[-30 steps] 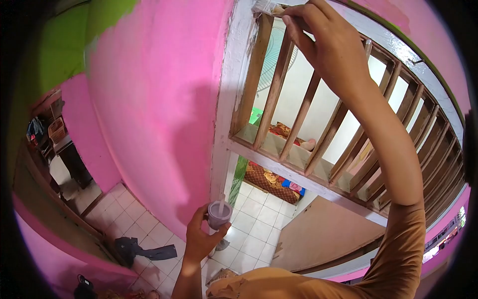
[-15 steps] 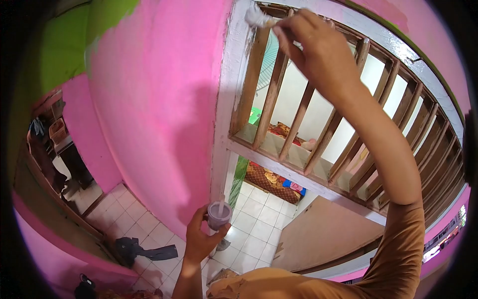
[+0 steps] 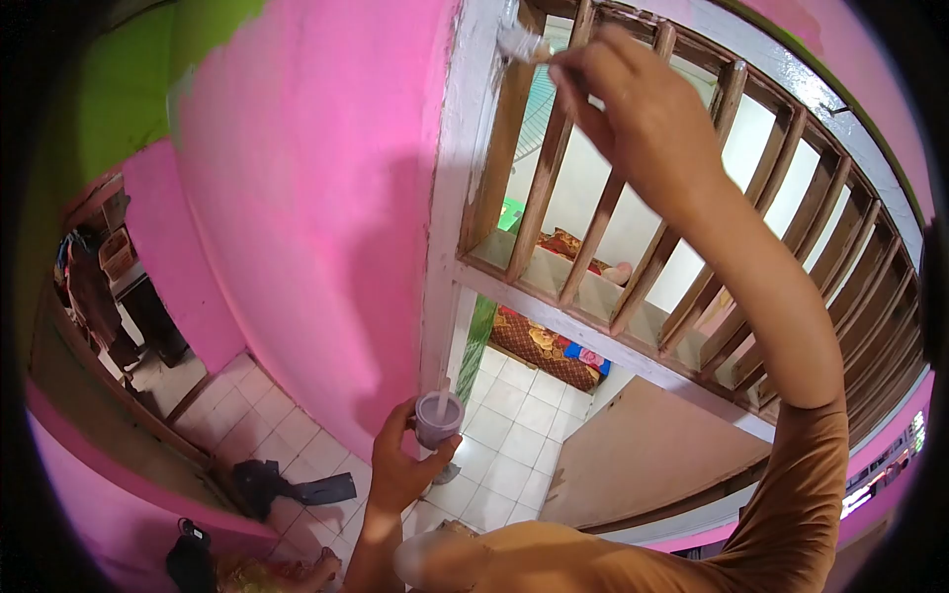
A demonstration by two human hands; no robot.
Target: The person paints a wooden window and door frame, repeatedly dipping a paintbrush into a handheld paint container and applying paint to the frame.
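My right hand (image 3: 643,124) is raised at the top of the view, its fingers closed on the handle of a paintbrush (image 3: 521,45). The white-coated bristles are at the painted door frame (image 3: 473,128), beside its upper inner edge; I cannot tell how firmly they touch. Brown wooden slats (image 3: 544,188) of the opening above the doorway lie behind this hand. Lower down, my left hand (image 3: 400,472) grips a small plastic cup (image 3: 438,427) with pale paint on its inside. A light stick (image 3: 445,395) stands up in the cup.
A pink wall (image 3: 306,198) runs along the left. Dark cloth (image 3: 297,487) lies on the tiled floor (image 3: 509,415). Through the doorway show a patterned mattress (image 3: 539,346) and a brown door panel (image 3: 652,455). Another doorway (image 3: 129,316) is at far left.
The brush in my right hand has moved slightly down and right in the view. My left hand still holds the cup, and the camera has shifted a little.
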